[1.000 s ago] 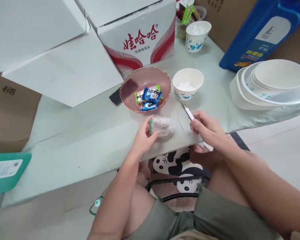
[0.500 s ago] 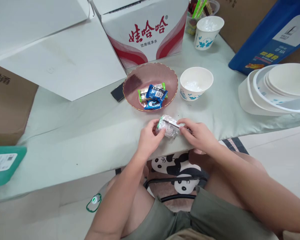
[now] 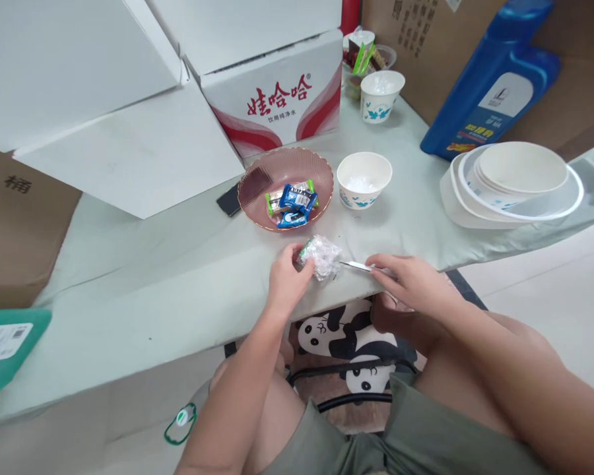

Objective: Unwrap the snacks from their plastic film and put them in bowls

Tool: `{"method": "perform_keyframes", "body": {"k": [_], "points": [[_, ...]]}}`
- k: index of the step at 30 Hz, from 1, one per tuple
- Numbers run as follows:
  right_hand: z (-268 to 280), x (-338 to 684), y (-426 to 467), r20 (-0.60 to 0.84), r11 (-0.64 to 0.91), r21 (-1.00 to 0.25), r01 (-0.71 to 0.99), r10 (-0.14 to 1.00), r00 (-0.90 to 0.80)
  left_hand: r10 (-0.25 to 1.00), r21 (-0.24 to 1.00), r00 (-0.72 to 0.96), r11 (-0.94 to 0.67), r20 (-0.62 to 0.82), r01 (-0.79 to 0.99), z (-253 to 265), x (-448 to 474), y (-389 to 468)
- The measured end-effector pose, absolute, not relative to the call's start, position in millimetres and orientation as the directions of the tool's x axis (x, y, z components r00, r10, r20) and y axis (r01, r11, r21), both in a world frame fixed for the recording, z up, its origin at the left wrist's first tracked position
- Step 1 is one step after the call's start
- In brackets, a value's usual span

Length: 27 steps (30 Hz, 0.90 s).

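Observation:
My left hand (image 3: 288,280) is closed on a crinkled clear plastic bundle (image 3: 323,257) with a green edge, held just above or on the table near its front edge. From the right, my right hand (image 3: 410,278) grips a slim knife (image 3: 358,266) whose thin tip points left at the bundle, very close to its right side. Behind the bundle stands a pink ribbed bowl (image 3: 247,206) with a gold rim. Several small wrapped snacks (image 3: 297,196) in blue and green packets lie in it. A paper cup (image 3: 363,179) with clear plastic inside is right of the bowl.
Another paper cup (image 3: 382,97) and a tub of wrapped snacks (image 3: 354,82) stand farther back. To the right are stacked white bowls (image 3: 458,204) and a blue jug (image 3: 480,99). White cartons (image 3: 287,99) line the back; a green container (image 3: 14,343) sits at the left edge.
The knife, earlier lying across the top of the plastic bundle, has been drawn back to the right with my right hand. My left hand keeps hold of the bundle. The camera view has shifted.

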State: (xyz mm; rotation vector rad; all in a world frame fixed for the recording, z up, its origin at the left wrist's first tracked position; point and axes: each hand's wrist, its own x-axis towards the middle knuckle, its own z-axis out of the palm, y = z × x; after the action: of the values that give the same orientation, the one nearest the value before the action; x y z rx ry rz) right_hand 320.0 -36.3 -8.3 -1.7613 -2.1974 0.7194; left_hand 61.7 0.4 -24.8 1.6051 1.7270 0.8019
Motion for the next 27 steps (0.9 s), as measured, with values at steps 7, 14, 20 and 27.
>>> {"method": "perform_keyframes", "body": {"k": [7,14,20,27], "points": [[-18.3,342.2,-14.9,0.083,-0.037,-0.355,0.934,0.994,0.071,0.897,0.579,0.325,-0.441,0.298,0.685,-31.4,67.9,-0.8],[-28.1,305.1,4.2,0.386,0.228,-0.377,0.898,0.92,-0.071,0.977,0.772,0.109,-0.214,0.186,0.598,-27.6,73.6,-2.3],[-31.1,268.5,0.3,0.371,0.511,-0.581,0.633,0.859,-0.353,0.967,0.981,-0.168,0.192,-0.191,-0.009,-16.3,59.5,1.8],[-36.9,249.2,-0.7,0.237,0.54,-0.579,0.611,0.828,-0.508,0.925,0.957,-0.261,0.289,-0.276,0.012,-14.4,32.8,1.0]]}}
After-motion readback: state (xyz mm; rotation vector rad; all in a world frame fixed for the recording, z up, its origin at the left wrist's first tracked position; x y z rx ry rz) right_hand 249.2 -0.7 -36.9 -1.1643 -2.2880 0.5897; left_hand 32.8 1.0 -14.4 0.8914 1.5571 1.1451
